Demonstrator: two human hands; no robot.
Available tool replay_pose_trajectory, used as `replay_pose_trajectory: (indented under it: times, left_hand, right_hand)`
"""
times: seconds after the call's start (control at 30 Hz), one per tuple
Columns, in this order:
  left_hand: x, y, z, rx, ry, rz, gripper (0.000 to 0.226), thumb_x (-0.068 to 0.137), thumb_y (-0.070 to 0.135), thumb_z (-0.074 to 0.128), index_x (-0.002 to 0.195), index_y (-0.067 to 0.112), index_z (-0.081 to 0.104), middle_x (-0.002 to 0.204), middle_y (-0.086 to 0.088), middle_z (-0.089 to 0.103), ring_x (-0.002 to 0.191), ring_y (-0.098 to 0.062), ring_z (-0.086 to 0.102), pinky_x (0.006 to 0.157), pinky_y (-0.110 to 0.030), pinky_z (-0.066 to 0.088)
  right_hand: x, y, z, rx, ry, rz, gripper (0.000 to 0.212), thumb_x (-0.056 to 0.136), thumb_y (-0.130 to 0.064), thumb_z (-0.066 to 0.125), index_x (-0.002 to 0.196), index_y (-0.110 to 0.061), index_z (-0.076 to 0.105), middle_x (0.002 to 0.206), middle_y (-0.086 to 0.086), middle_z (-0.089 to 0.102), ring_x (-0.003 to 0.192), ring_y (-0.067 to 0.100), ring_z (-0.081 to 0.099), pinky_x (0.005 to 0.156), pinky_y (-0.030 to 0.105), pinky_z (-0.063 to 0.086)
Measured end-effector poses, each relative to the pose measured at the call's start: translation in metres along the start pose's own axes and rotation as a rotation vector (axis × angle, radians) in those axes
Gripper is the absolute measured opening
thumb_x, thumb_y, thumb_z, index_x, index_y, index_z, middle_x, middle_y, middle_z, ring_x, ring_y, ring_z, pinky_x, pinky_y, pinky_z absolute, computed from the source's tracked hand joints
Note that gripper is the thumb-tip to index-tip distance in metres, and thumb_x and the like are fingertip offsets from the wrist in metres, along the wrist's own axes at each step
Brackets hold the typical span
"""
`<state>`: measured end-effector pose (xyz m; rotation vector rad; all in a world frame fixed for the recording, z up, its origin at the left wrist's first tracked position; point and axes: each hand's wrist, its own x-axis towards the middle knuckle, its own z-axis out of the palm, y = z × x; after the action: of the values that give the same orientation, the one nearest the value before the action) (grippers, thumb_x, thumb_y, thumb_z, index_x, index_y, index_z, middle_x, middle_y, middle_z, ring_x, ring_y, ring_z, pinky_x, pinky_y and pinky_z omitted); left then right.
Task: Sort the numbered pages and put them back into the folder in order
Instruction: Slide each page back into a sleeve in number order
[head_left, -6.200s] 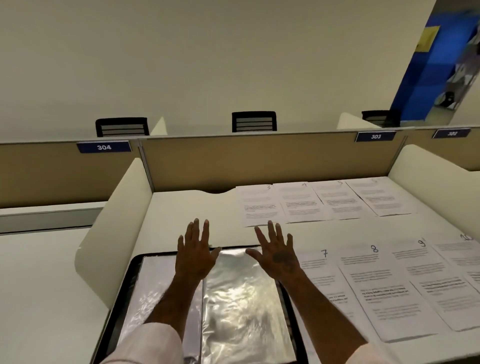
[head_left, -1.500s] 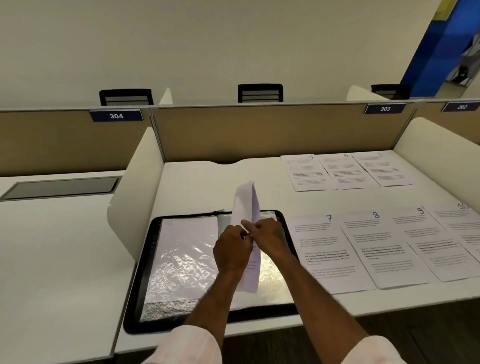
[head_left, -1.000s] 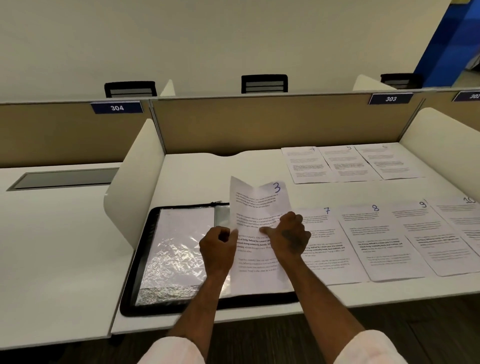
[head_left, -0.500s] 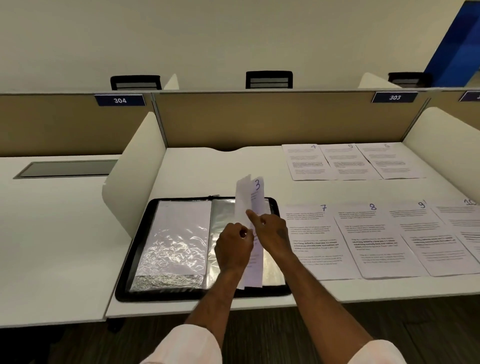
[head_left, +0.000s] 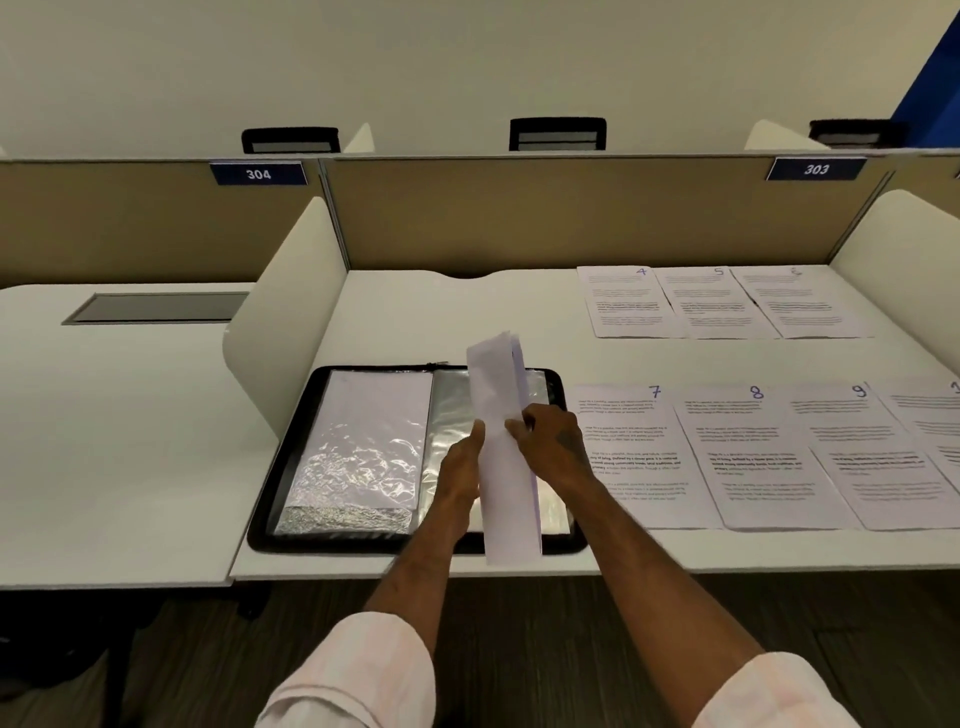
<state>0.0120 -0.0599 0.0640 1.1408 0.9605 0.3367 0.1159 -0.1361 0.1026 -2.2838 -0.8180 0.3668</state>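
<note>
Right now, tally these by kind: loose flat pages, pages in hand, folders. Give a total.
Loose flat pages: 7 (4, 5, 6, 7, 8, 9, one cut off at right)
Held page: 1, gripped by left hand and right hand
Folder: 1
Total: 9

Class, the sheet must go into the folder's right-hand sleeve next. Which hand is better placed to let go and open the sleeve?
Probably left. The right hand pinches the curled white paper sheet, while the left hand touches its left edge, directly above the open black folder's clear plastic sleeve.
</note>
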Motion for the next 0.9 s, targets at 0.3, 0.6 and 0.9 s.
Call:
replay_pose_trajectory:
  times: [0.3,0.6,0.9]
  left_hand:
    - [0.000,-0.026,-0.007,-0.232,-0.111,-0.063,0.054,0.089,0.058,0.057,0.115,0.012,0.067,0.105,-0.013,0.074,0.100,-0.031,0.070,0.093,-0.051,0.054]
    - [0.015,-0.038,-0.061,0.597,-0.012,0.176,0.049,0.092,0.053,0.057,0.126,0.018,0.058,0.121,-0.005,0.065,0.104,-0.018,0.060,0.093,-0.035,0.048]
    - [0.026,-0.073,-0.093,1.295,-0.312,0.370,0.062,0.084,0.045,0.071,0.136,0.018,0.051,0.133,-0.003,0.051,0.124,-0.021,0.047,0.101,-0.037,0.041]
  right_hand:
    - [-0.020,0.005,0.017,0.040,-0.019,0.008,0.025,0.088,-0.040,0.063,0.077,-0.018,0.057,0.079,-0.002,0.061,0.072,0.015,0.058,0.062,0.026,0.044]
    - [-0.040,0.001,0.026,-0.040,0.124,0.084,0.025,0.097,-0.029,0.052,0.075,-0.016,0.051,0.079,-0.001,0.055,0.074,0.017,0.056,0.062,0.024,0.037]
    - [-0.060,0.023,0.036,-0.172,0.222,0.114,0.026,0.099,-0.026,0.051,0.108,-0.007,0.066,0.104,0.008,0.068,0.090,0.020,0.063,0.079,0.025,0.049]
